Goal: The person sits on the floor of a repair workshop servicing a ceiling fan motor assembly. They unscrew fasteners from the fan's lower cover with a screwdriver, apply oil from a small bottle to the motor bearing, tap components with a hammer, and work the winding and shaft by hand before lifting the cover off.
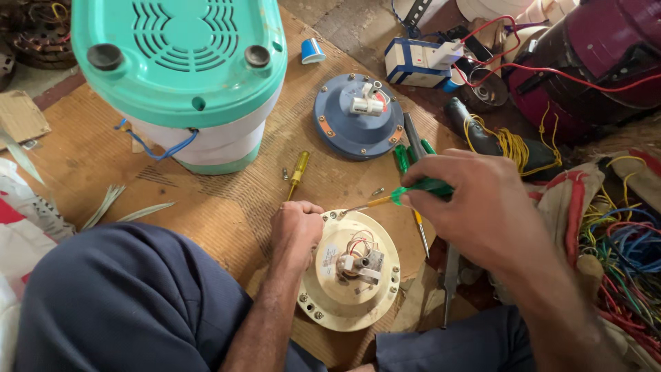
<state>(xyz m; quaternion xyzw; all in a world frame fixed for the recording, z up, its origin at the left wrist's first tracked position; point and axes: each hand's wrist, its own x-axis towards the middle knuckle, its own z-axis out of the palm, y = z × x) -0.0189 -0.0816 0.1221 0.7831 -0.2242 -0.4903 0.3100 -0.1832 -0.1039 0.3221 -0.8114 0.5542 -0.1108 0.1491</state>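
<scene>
The cream round motor housing (351, 275) lay on the brown mat (227, 200) just in front of the person's lap, slightly right of the middle of the view. Its hub, with red and white wires and a small metal bracket, faced up, and screws ringed its rim.

The left hand (296, 231) was closed in a loose fist and pressed on the housing's rim at about 10 o'clock, steadying it. The right hand (482, 207) was closed around the green handle of a screwdriver (399, 196), whose shaft ran left and slightly down so that the tip met a screw on the rim at about 11 o'clock, just beside the left knuckles.

The step in hand looked like working that rim screw; whether it was going in or coming out could not be told. The next move would likely call for the tip seated square in the screw head, firm downward pressure, and the left hand holding the housing against the twist.

At 12 o'clock from the housing lay a blue round cover (358, 117) with a white fitting on top. A yellow-handled screwdriver (297, 173) lay at about 11 o'clock, with 1 or 2 loose screws near it. Green-handled pliers (413, 148) lay at 1 o'clock. Farther out at 11 o'clock stood an upturned turquoise-and-white appliance (186, 76), and tangled coloured wires (620, 241) spread at 3 o'clock.
</scene>
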